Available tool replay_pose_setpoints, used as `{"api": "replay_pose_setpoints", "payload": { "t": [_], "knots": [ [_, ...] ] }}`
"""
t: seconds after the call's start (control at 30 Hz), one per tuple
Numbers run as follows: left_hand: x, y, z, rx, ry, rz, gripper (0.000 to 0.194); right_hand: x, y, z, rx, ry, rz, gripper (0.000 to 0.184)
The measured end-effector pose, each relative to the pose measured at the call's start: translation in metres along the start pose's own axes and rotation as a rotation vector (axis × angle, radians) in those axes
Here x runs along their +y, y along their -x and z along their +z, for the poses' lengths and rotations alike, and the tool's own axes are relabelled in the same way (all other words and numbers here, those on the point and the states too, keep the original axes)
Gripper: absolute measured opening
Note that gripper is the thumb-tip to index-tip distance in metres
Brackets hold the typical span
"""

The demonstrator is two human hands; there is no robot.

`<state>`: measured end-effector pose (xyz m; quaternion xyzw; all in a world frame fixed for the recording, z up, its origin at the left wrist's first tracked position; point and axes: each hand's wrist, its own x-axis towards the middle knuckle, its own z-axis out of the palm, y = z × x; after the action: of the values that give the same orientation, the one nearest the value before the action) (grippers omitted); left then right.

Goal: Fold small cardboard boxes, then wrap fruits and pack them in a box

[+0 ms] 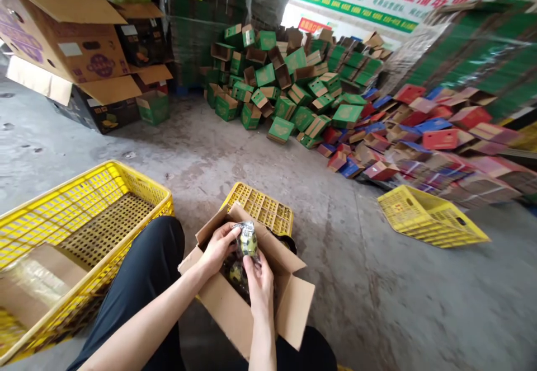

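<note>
An open cardboard box [226,315] with its flaps spread sits between my knees, partly over a yellow crate [268,209]. Just above its opening, a yellow-green item with dark spots in a clear plastic wrapper [248,241] is held by both hands. My left hand [220,245] pinches the wrapper's upper left side. From below, my right hand [258,278] grips the item, thumb on its front. More dark and yellow-green wrapped items [235,273] lie inside the box, partly hidden by my hands. What exactly the wrapped item is, I cannot tell.
To the left stands a long yellow crate [163,206] with a taped cardboard piece [46,278] inside. Another yellow crate [432,217] rests tilted at the right. Behind are piled green boxes [281,127], red and blue boxes [440,139], and large open cartons [94,52].
</note>
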<state>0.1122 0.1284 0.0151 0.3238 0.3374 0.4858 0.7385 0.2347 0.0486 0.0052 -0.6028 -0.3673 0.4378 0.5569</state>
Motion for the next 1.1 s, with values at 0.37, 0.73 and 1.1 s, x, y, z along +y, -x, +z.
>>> {"api": "replay_pose_setpoints", "payload": {
  "t": [0.37, 0.73, 1.1],
  "knots": [
    [-0.001, 0.000, 0.000, -0.089, -0.362, 0.148, 0.067, 0.004, 0.001, -0.024, 0.239, 0.355, -0.409, 0.040],
    [-0.003, 0.000, -0.005, -0.141, -0.270, 0.205, 0.050, 0.005, 0.004, -0.019, 0.385, 0.167, -0.253, 0.056],
    [-0.001, 0.009, -0.008, -0.268, -0.281, 0.206, 0.082, 0.021, 0.005, -0.022, 0.405, -0.090, -0.058, 0.075]
  ]
}}
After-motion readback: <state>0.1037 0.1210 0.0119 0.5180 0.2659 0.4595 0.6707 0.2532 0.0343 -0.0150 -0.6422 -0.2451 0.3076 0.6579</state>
